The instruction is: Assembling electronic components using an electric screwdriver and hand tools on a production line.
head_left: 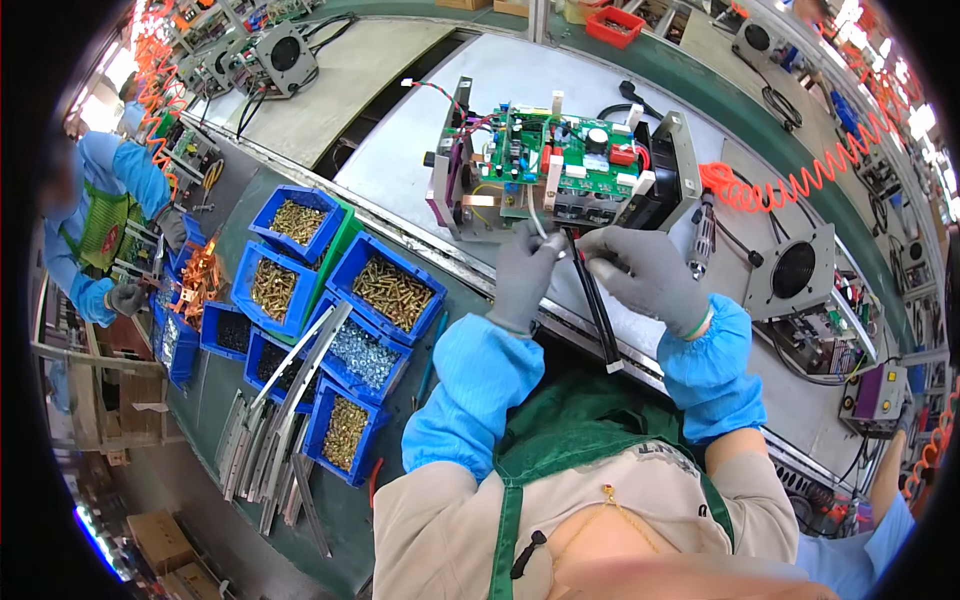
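My left hand, in a grey glove, is closed with its fingertips pinched on a white wire that runs down from the open device. My right hand, also gloved, has thumb and fingers closed around the upper end of a black sleeved cable. That cable hangs past the table edge and ends in a small white connector. Just beyond both hands stands the device, with a green circuit board on top, metal end plates and a black fan housing. My fingers partly hide where the wires meet.
Blue bins of screws and metal strips lie to the left. A power screwdriver on an orange coiled hose is right of the device. Another fan unit stands farther right. A co-worker works at far left.
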The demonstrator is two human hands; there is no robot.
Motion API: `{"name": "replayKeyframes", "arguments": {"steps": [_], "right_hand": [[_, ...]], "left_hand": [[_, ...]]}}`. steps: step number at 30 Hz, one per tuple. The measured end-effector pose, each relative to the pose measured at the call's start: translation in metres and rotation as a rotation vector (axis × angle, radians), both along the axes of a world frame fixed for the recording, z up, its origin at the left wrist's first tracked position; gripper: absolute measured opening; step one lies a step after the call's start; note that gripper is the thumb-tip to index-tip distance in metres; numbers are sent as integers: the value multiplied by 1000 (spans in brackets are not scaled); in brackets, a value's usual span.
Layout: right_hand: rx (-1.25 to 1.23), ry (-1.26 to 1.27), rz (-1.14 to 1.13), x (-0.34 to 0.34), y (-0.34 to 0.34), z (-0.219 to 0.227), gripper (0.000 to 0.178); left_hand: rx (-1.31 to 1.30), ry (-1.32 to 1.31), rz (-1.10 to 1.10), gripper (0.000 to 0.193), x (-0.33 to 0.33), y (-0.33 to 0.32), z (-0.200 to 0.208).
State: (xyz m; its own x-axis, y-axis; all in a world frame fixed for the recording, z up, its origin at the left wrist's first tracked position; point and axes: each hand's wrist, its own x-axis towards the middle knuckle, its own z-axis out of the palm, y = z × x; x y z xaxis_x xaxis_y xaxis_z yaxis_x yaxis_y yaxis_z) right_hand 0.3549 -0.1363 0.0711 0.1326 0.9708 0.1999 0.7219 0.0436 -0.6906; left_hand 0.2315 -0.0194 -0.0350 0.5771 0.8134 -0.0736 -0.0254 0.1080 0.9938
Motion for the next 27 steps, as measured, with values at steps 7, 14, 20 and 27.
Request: {"name": "replayKeyframes", "arguments": {"steps": [7, 14, 20, 27], "right_hand": [[-19, -115, 40, 4, 40, 34, 21], [1, -211, 68, 4, 100, 75, 26], [-7, -484, 27, 11, 182, 96, 29], [-299, -740, 154, 3, 230, 71, 41]], "left_hand": [[-14, -105, 284, 38, -39, 23, 23], [-2, -144, 278, 30, -53, 39, 30], [-41, -213, 277, 26, -47, 45, 31], [-518, -578, 238, 30, -18, 58, 14]]}}
